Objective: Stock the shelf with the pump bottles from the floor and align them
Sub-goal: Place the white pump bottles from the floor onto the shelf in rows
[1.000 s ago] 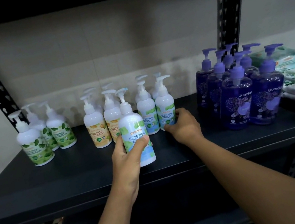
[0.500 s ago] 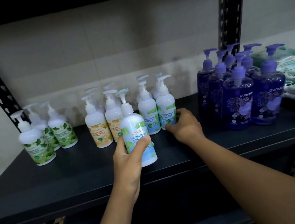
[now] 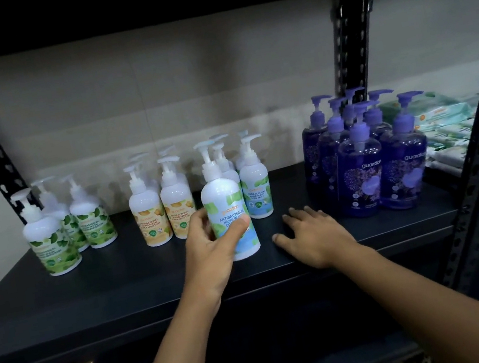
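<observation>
Left hand fingers clamped round mint pump bottle, thumb across label; base maybe on shelf. Right hand fingers spread flat, purple bottles beyond fingertips.

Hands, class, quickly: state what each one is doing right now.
Left hand: grips the cool mint pump bottle.
Right hand: open, fingers spread, holding nothing.

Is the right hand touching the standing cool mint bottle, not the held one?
Apart. The head view shows bare shelf between the right hand and that standing bottle.
</observation>
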